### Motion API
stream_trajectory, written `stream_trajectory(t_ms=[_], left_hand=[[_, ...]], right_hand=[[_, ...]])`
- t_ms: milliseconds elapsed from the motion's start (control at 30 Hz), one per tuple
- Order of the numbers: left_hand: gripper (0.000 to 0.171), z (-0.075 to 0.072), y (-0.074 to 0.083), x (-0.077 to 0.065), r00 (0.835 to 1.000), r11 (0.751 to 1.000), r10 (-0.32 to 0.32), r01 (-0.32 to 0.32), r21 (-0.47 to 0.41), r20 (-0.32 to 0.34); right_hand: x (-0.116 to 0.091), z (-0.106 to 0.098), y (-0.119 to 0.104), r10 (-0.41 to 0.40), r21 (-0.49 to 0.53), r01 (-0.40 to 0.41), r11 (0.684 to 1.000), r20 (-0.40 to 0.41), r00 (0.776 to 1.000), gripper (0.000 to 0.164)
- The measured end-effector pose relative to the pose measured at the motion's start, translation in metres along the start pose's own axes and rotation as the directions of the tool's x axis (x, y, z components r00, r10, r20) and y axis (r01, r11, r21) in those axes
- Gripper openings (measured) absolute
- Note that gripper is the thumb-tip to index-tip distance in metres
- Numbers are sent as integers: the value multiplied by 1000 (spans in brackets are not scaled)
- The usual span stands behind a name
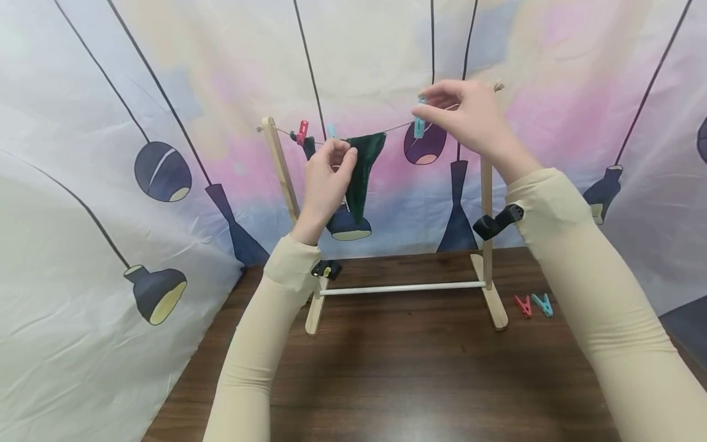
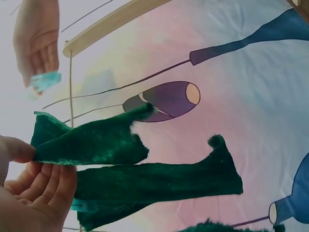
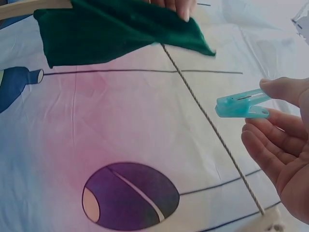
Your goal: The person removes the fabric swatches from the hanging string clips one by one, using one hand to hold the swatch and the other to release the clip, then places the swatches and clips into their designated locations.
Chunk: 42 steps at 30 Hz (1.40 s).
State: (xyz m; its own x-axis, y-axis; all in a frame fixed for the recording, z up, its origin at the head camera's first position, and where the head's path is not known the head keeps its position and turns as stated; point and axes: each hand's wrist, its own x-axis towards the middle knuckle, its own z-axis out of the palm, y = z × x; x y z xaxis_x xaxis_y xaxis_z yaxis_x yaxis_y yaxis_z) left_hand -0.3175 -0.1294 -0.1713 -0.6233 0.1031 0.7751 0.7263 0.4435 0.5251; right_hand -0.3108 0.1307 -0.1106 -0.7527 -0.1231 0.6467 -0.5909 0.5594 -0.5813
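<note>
My left hand (image 1: 326,184) pinches a dark green piece of cloth (image 1: 367,169) that hangs folded over a thin rope (image 1: 399,127). In the left wrist view the thumb and fingertips hold the upper edge of this cloth (image 2: 96,142), next to a second green piece (image 2: 159,182). To its right, my right hand (image 1: 477,116) pinches a light-blue clothespin (image 1: 419,127) by its handle ends. The right wrist view shows this clothespin (image 3: 241,106) between thumb and fingers, near the rope (image 3: 212,128) and apart from the cloth.
A red clothespin (image 1: 302,132) and another light-blue one (image 1: 331,131) sit on the rope at left. The rope spans a wooden stand with a left post (image 1: 280,166), a right post (image 1: 486,209) and a white lower bar (image 1: 403,288). Two loose clothespins, red (image 1: 523,306) and blue (image 1: 543,304), lie on the table (image 1: 420,374).
</note>
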Motion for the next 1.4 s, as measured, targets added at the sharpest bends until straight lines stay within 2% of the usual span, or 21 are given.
stream_trajectory(t_ms=[133,300,467,600,800,1033,1233,1400], left_hand=[[23,-14,0,-5,1000,1000,5,-5,6,12],[25,-35,-4,-11,1000,999,1,-1,35,-6],[27,-62,-11,-16,1000,998,-20,21,62,-16],[29,-87,-18,-21,998,989,-42,46,139,-36],[36,-126,-32,-33,991,948,-103,124,293,-89],[38,-167,-60,-57,983,902,-148,180,391,-112],[36,-192,-86,-75,972,877,-195,231,421,-128],[37,-204,-108,-88,961,846,-237,277,455,-146]], right_hand=[[-6,-9,8,29,28,-28,999,-11,1000,50],[-18,-22,22,79,33,-79,996,-17,997,51],[-31,-37,39,129,55,-128,990,-21,991,51],[-45,-49,54,165,74,-163,984,-30,986,49],[-68,-68,72,197,54,-194,980,-49,979,48],[-92,-83,92,261,-32,-261,965,-13,965,50],[-110,-95,111,287,-87,-287,954,-7,958,55],[-127,-103,128,330,-132,-329,935,-20,944,58]])
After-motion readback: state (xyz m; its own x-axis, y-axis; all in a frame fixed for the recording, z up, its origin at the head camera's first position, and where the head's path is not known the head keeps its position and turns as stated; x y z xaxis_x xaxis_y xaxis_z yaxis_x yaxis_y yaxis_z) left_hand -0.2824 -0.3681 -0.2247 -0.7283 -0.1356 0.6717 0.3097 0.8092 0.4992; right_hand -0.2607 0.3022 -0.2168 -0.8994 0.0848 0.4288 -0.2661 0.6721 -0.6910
